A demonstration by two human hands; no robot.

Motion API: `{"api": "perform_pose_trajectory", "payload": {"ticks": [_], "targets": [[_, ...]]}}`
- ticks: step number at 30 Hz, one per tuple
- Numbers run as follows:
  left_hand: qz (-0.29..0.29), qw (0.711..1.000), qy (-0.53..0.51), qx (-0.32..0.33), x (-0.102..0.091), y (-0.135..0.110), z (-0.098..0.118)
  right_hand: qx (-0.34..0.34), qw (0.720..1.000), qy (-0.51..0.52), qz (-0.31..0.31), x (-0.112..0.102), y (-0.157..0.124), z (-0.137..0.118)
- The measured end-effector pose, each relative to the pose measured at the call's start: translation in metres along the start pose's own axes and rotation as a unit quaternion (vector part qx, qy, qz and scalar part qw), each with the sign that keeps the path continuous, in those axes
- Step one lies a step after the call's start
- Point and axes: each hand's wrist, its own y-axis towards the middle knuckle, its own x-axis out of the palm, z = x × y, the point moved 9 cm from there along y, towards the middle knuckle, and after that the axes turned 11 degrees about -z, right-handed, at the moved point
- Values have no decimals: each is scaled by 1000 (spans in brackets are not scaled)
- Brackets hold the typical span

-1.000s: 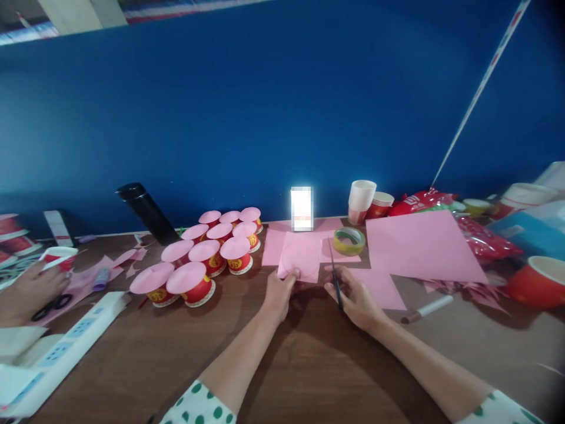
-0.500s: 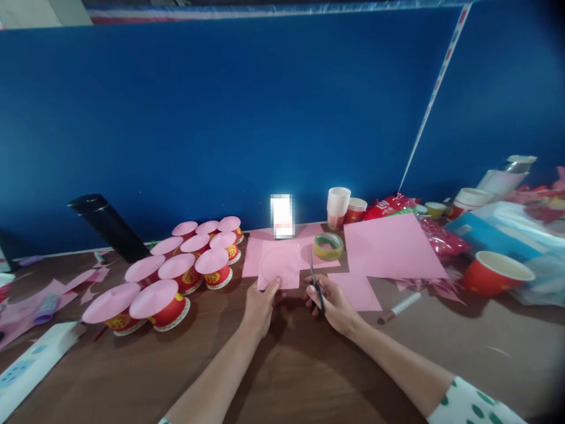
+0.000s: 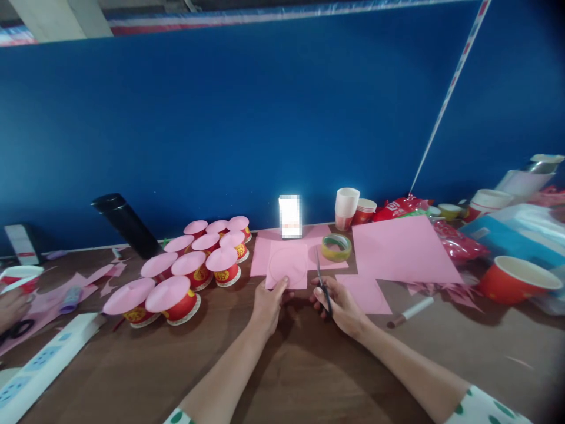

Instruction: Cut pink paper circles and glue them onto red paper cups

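Note:
In my left hand [image 3: 269,306] is a square of pink paper [image 3: 286,265] with a circle drawn on it, pinched at its lower edge with the thumb on top. My right hand [image 3: 339,303] grips black-handled scissors [image 3: 324,285] just to the right of that square, blades pointing away from me. The blades are apart from the paper. Behind them lie more pink sheets [image 3: 260,253] and a roll of yellowish tape [image 3: 336,247]. Another pink piece [image 3: 364,294] rests under the right side of my right hand.
Several red paper cups with pink discs [image 3: 189,265] stand left, before a black bottle [image 3: 128,224]. A power strip [image 3: 48,365] lies front left, near another person's hand [image 3: 11,309]. A marker [image 3: 410,312], large pink sheet [image 3: 401,250] and red cup [image 3: 521,280] are right.
The view has shifted a little to the left, so things appear farther right. Another person's hand with scissors and a cup has come into sight at the left edge. My hands keep their holds.

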Motion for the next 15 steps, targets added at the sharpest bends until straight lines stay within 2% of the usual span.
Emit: {"api": "perform_pose_trajectory", "payload": {"ticks": [15], "targets": [[-9,1000,-2,2,1,1,-1,7,1000,-23,-10,1,0,-1]]}}
